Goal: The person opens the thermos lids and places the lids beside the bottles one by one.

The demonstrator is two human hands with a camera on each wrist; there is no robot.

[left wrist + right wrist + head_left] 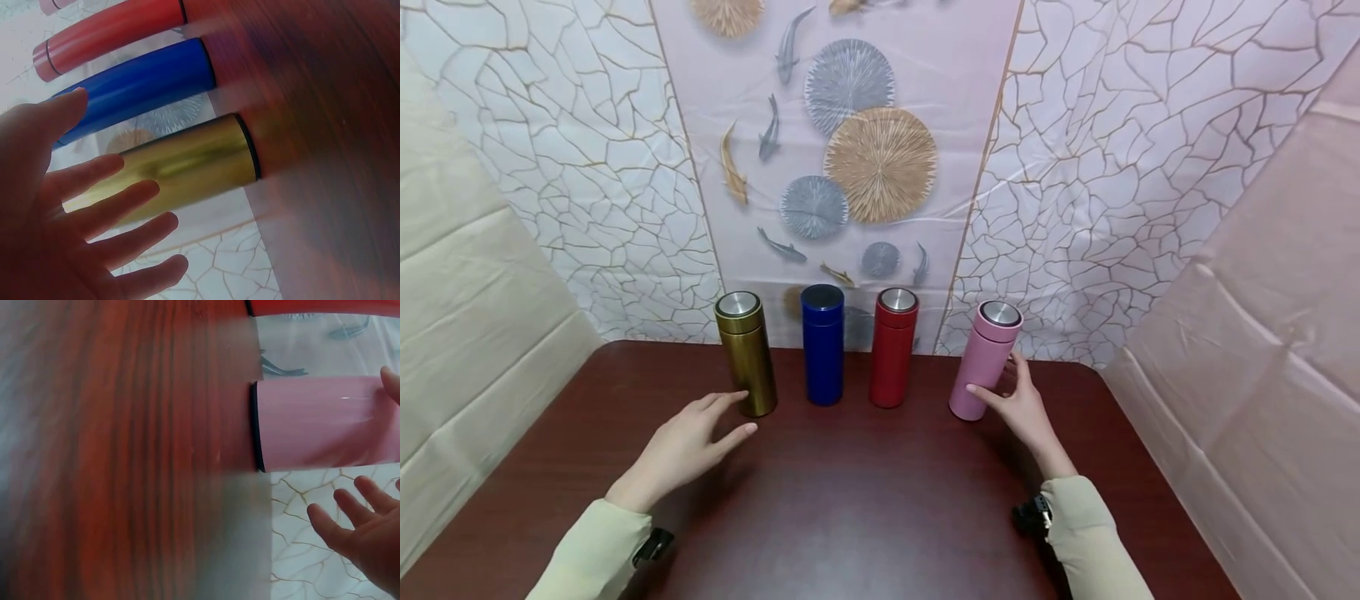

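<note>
Four slim flasks would be too exact a tally, so: several lidded vacuum flasks stand in a row on the table. My left hand (pixel 681 450), fingers spread, is beside the gold flask (pixel 747 358); in the left wrist view its fingers (pixel 144 190) overlap that flask, and contact is unclear. At the right end stands the pink flask (pixel 983 362). My right hand (pixel 1021 410) is around its side, thumb in front. In the right wrist view the fingers (pixel 328 528) are extended and apart from the pink flask. Between them stand the blue flask (pixel 823 350) and red flask (pixel 893 354).
The dark red-brown table (pixel 850 500) ends at a patterned backdrop (pixel 880 250) just behind the flasks. Beige padded panels (pixel 1247 350) rise at both sides. A small black device (pixel 653 546) sits at the left wrist, and another (pixel 1032 517) at the right.
</note>
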